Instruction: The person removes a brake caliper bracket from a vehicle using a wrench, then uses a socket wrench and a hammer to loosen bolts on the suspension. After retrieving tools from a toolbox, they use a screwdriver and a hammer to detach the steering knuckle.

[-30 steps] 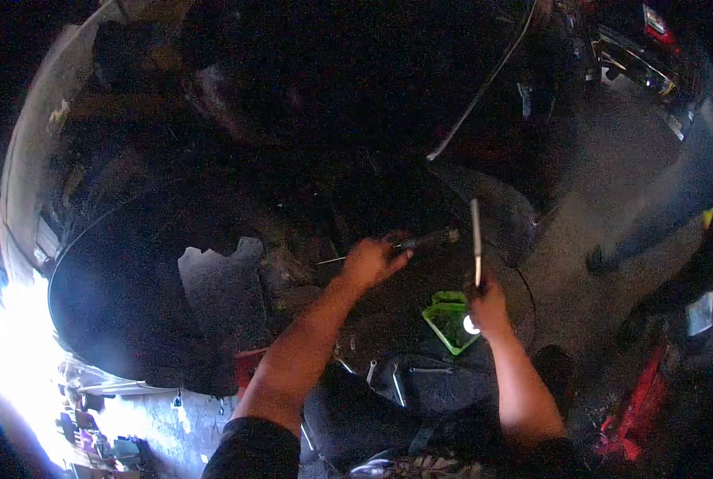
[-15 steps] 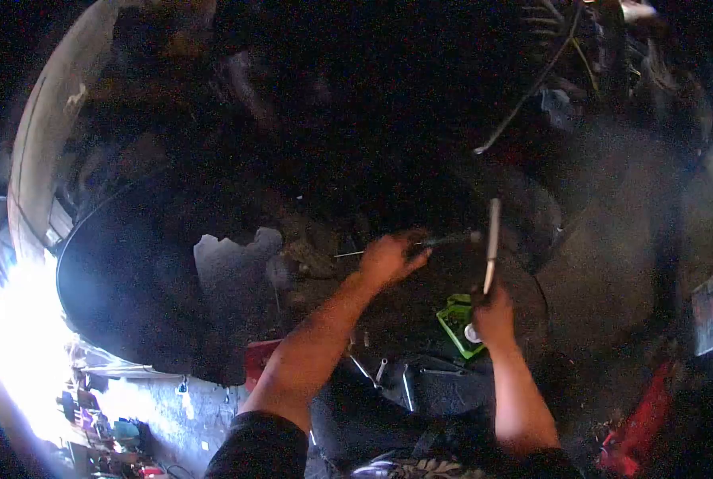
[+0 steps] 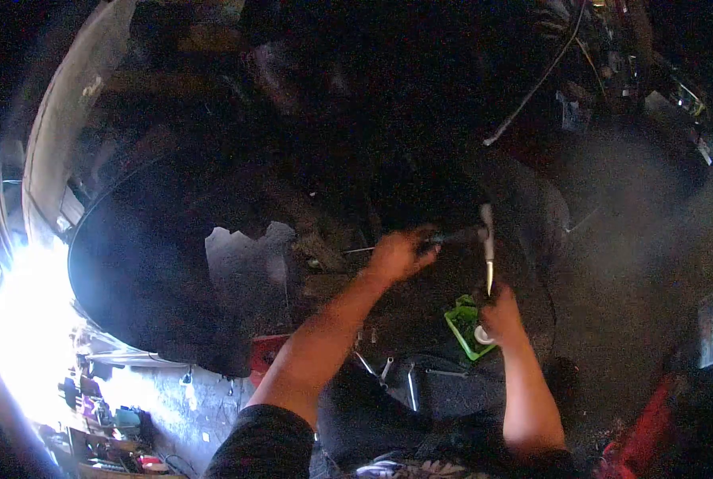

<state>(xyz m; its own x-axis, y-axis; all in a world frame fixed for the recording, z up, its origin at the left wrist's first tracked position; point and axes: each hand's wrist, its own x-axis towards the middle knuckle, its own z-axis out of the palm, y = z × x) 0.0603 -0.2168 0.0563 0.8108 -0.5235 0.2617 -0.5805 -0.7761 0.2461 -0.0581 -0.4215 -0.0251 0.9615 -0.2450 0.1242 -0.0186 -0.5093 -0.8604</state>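
Note:
My left hand is closed round a screwdriver. Its thin shaft points left, and its dark handle sticks out to the right of my fingers. In my right hand, also closed, is a long metal tool, pale and thicker at its far end, held nearly upright in the view. The far part of this tool overlaps the end of the screwdriver handle. Just beside my right hand sits a bright green tray, with dark small contents and a white round item at its edge.
Several wrenches lie on the floor in front of me. A large dark rounded surface with a pale patch lies left. Red objects are at both sides. A rod slants down from above. Strong light enters at far left.
The long metal tool has shifted left and now overlaps the screwdriver's handle end. My left hand still grips the screwdriver. The whole view has shifted slightly.

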